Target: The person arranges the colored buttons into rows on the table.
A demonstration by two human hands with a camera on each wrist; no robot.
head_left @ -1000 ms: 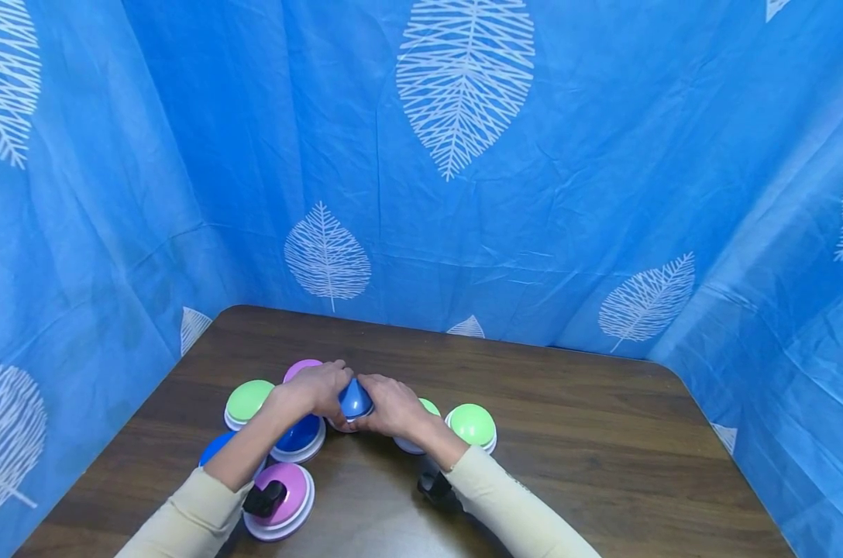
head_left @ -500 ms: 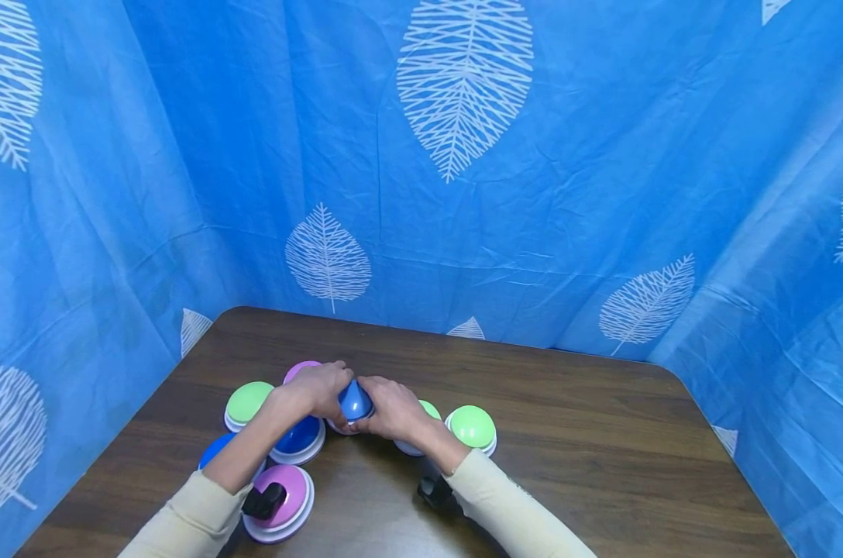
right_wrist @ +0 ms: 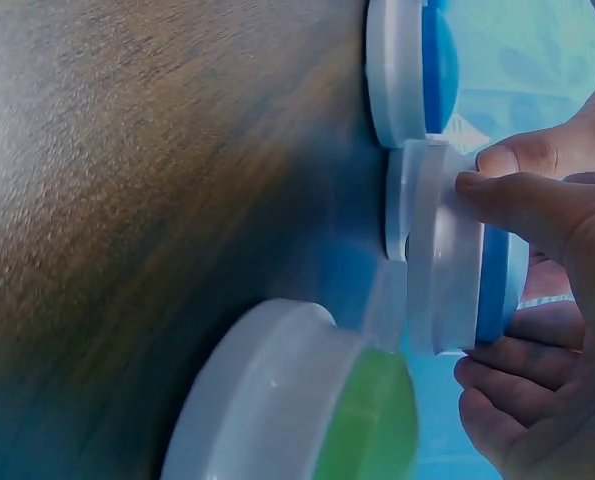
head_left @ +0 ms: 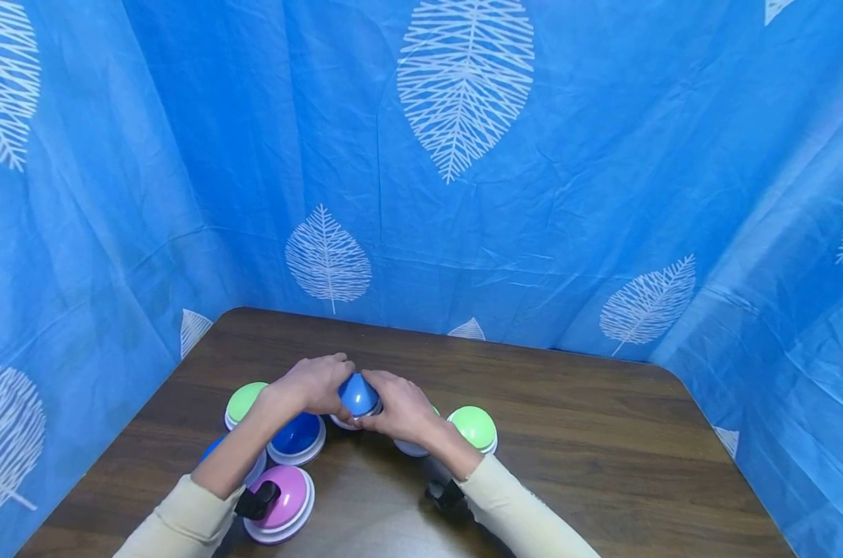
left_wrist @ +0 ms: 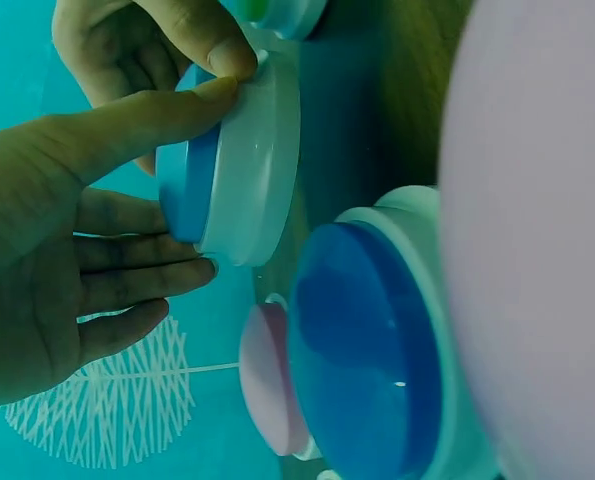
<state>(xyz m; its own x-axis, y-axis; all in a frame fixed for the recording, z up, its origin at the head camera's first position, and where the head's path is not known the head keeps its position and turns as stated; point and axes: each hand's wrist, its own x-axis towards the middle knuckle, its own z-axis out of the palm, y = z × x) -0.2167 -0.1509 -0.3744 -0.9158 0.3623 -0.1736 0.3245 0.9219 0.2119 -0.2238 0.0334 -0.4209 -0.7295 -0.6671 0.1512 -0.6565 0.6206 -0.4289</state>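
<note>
Both hands grip one blue domed push button (head_left: 358, 394) with a white base, from its two sides. My left hand (head_left: 317, 384) has its thumb on the near rim and its fingers round the far left side. On the right side, my right hand (head_left: 402, 407) holds the same rim with thumb and fingers. In the left wrist view the two thumbs meet at the white base (left_wrist: 257, 160). Right wrist view: the base (right_wrist: 445, 250) stands close over the table. Another blue push button (head_left: 297, 434) lies just left of it.
A pink push button (head_left: 292, 492) sits nearest, with a blue one (head_left: 212, 447) partly under the left forearm. Green buttons stand at left (head_left: 243, 401) and right (head_left: 473, 426); another green one (right_wrist: 372, 420) is beside the right hand. A pink button (left_wrist: 269, 380) shows behind.
Both hands have shifted slightly right with the blue push button. The pink push button behind the left hand has become hidden in the head view.
</note>
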